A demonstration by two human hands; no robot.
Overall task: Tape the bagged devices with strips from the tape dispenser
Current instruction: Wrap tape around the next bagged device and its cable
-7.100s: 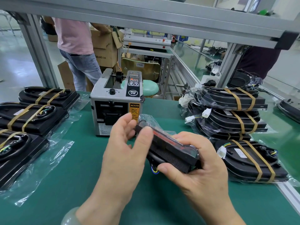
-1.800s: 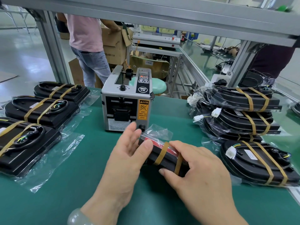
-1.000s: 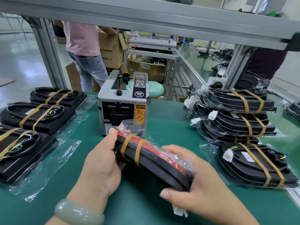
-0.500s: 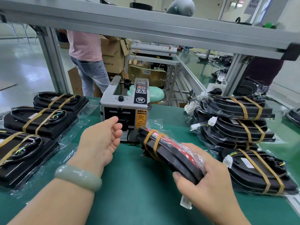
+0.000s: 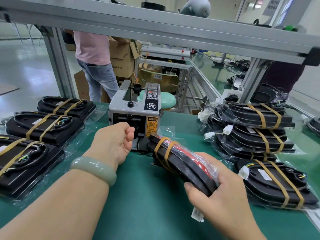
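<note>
Reaching for a strip, device held ready

By the worktop's far edge the left hand curls at the dispenser mouth; whether it holds a strip, I cannot tell. Mid-worktop, the device is gripped at its near end by the right hand; its slick bag could slip.

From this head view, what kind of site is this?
Likely a factory packing line: an aluminium-frame bench with a green mat, an automatic tape dispenser, rows and stacks of identical bagged devices bound with tape, and shipping cartons behind.
</note>
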